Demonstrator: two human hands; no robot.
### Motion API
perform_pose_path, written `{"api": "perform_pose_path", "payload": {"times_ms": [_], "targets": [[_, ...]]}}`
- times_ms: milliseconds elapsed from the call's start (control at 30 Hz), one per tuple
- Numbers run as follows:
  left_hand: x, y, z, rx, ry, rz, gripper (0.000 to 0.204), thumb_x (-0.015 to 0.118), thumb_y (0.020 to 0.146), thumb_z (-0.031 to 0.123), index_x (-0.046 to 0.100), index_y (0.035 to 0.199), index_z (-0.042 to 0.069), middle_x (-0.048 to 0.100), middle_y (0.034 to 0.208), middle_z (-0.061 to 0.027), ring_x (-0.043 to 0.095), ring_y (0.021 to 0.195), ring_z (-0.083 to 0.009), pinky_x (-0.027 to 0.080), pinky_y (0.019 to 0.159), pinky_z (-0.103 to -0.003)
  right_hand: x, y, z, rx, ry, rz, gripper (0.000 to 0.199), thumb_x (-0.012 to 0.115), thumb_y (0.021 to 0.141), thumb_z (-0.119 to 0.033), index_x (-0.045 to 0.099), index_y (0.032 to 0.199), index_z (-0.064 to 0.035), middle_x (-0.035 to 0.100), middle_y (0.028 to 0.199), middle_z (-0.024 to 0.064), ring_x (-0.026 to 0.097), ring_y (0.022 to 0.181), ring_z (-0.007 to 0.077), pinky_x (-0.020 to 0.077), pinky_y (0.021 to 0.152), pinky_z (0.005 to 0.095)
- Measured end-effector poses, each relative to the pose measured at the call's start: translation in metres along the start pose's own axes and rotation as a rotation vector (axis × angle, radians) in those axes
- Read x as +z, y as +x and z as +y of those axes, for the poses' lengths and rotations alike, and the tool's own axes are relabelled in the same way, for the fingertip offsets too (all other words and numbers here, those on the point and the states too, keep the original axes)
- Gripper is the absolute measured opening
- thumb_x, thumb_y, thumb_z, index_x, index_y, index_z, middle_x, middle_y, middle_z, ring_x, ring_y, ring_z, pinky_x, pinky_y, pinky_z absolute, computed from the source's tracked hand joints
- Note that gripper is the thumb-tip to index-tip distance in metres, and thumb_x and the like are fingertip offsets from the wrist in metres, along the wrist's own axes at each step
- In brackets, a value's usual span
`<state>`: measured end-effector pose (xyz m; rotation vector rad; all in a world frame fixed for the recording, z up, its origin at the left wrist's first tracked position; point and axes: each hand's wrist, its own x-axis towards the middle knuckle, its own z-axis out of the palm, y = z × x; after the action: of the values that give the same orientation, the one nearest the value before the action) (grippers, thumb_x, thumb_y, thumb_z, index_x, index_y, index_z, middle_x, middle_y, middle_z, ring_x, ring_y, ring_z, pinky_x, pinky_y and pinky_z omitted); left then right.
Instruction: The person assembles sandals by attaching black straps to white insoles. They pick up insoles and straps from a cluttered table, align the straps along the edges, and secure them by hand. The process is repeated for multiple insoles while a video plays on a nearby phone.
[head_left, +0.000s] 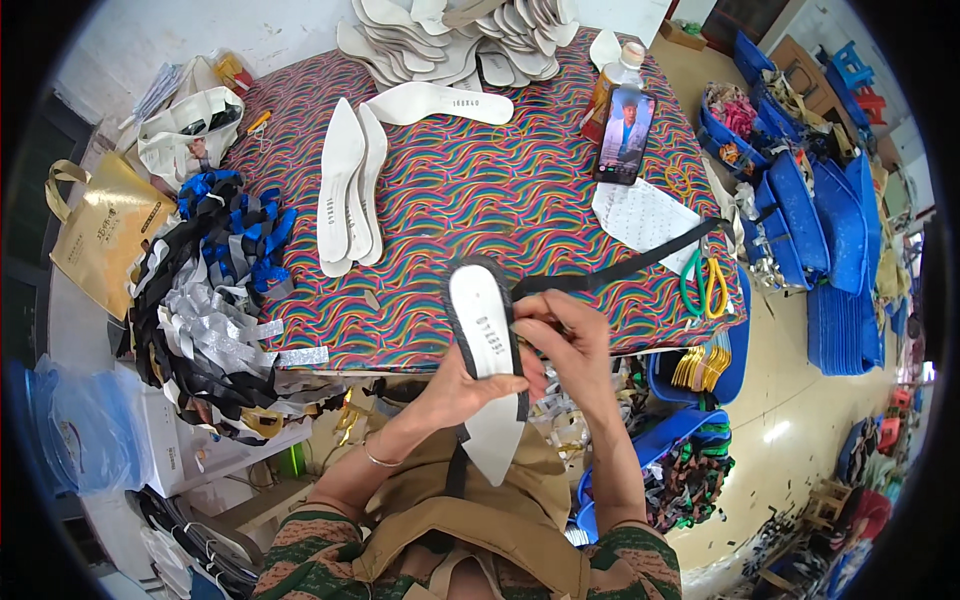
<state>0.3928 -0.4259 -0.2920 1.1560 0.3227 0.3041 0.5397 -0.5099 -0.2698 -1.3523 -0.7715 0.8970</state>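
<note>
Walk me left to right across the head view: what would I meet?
Gold bag, pile of strips, three white insoles, held black-trimmed insole, smartphone, scissors, stacked blue baskets.

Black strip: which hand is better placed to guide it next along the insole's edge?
Probably the right hand: its fingertips are at the edge of the insole, beside the black strip. The left hand holds the insole.

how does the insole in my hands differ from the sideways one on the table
The held insole has black trim round its heel; the sideways insole shows none. The held one's toe points toward you, the sideways one's left. Both are whitish with printed marks.
</note>
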Motion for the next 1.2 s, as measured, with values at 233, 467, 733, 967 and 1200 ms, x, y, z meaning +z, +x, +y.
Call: {"api": "perform_pose_path", "payload": {"times_ms": [233,467,733,967,1200], "targets": [[-0.004,-0.007,-0.006,-0.178,0.051,-0.044,0.021,0.058,0.086,-0.008,0.062,0.106,-0.004,0.07,0.091,-0.0126,0.069,0.087,-0.0201,0.057,0.081,-0.035,0.0,0.01,0.01,-0.05,-0.015,-0.069,0.02,0.065,0.091,-0.009,0.057,0.075,0.0008,0.047,0.06,-0.0048,0.041,0.06,0.0015,0.032,0.051,0.0227],[0.001,-0.008,-0.011,-0.155,0.151,-0.089,0.016,0.057,0.089,-0.004,0.065,0.102,-0.005,0.07,0.089,-0.0116,0.068,0.081,-0.0174,0.056,0.076,-0.032,-0.008,0.021,-0.001,-0.132,-0.024,-0.066,0.016,0.066,0.091,-0.013,0.064,0.085,0.0022,0.052,0.069,-0.0051,0.042,0.061,0.0013,0.0314,0.05,0.0222],[-0.006,-0.003,-0.011,-0.182,0.073,0.007,0.021,0.07,0.086,0.005,0.063,0.105,-0.002,0.07,0.087,-0.0087,0.068,0.077,-0.0161,0.056,0.072,-0.031,0.008,-0.017,0.042,0.065,0.264,-0.006,0.015,0.066,0.089,-0.007,0.063,0.102,-0.0006,0.059,0.077,-0.0007,0.052,0.051,0.0032,0.0384,0.04,0.0194],[-0.003,0.007,0.003,-0.195,-0.235,-0.2,0.027,0.071,0.086,0.017,0.063,0.097,-0.007,0.069,0.08,-0.0179,0.071,0.073,-0.0283,0.058,0.067,-0.039,0.007,-0.005,0.06,0.19,0.582,0.088,0.038,0.059,0.096,-0.026,0.06,0.119,0.0037,0.065,0.089,0.0041,0.058,0.069,0.0103,0.0476,0.061,0.0266],[-0.009,0.003,-0.042,-0.19,-0.592,-0.523,0.079,0.063,0.081,0.064,0.057,0.11,-0.008,0.068,0.086,-0.0199,0.07,0.075,-0.0308,0.056,0.074,-0.038,0.023,0.047,0.059,0.038,0.901,0.025,0.03,0.054,0.1,-0.036,0.061,0.092,-0.0076,0.047,0.065,-0.0039,0.042,0.054,0.0069,0.034,0.048,0.0224]]}}
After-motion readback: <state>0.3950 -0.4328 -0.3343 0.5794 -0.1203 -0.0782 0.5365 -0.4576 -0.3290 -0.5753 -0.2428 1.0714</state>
